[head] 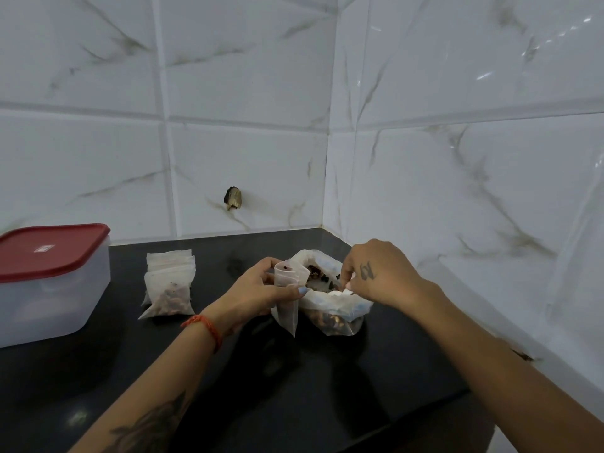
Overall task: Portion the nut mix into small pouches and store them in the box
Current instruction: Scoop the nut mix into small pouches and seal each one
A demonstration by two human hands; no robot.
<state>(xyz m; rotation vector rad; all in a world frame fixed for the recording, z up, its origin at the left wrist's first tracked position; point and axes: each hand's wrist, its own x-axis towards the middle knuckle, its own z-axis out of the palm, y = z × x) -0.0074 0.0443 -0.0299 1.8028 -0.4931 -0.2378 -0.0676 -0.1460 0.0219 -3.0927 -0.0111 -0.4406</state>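
Nut mix [322,278] sits in a large open plastic bag [340,308] on the black counter [294,387], close to the tiled corner. More of the mix shows through the bag's lower wall.

Left hand [258,295]: fingers and thumb curled round a small pouch [287,289], held upright with its mouth pressed into a round opening, just beside the bag's rim. A few dark bits appear to lie at the pouch mouth; the lower part looks near empty.

Right hand [376,273]: fingers bunched together, tips down at the bag's near rim. They seem to pinch a bit of mix or the white bag edge; which of the two cannot be told.

Already portioned: filled pouches [170,289] lean in a small stack to the left. The box [49,282], red lid [49,250] on, stands well apart at far left.

Judgement: filling step, mid-task, with much mix left.

Notes for doing it well:
- Keep the pouch mouth held wide and touching the bag's rim, so dropped pieces fall back into the bag and not on the counter.
- Take small pinches; a large handful would likely catch on the narrow mouth.
- Match the fill level to the pouches in the stack.
- Leave the top strip bare so it can close.
- The lid must come off before storing.
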